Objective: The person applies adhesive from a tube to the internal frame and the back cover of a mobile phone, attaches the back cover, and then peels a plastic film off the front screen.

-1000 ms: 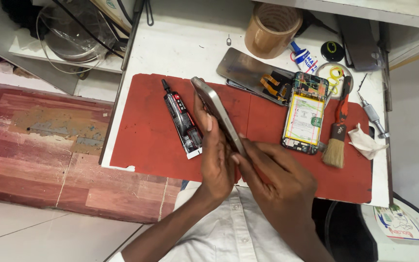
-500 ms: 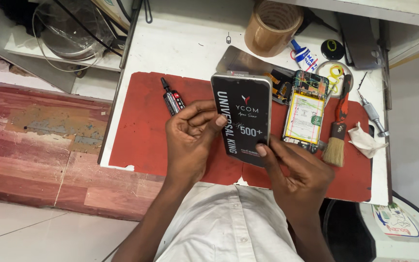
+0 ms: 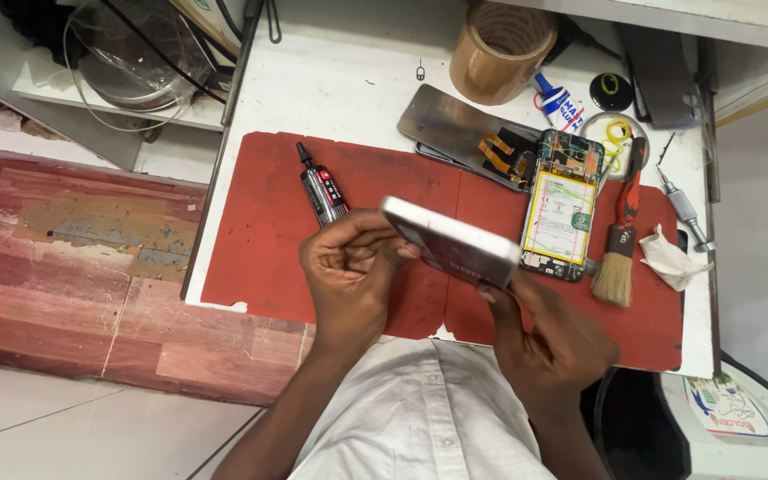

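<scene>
Flat rectangular box, pale edge, dark face, tilted above red mat. Glue tube black with red label, left. Opened phone's battery label white-yellow, right.

White bench carries a red mat (worn), tape roll.

Glossy flat box, matt red mat

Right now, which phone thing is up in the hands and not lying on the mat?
The flat white box. Both hands hold it above the red mat, tilted on edge. The opened phone with its yellow battery showing and the grey back cover both lie on the table.
</scene>
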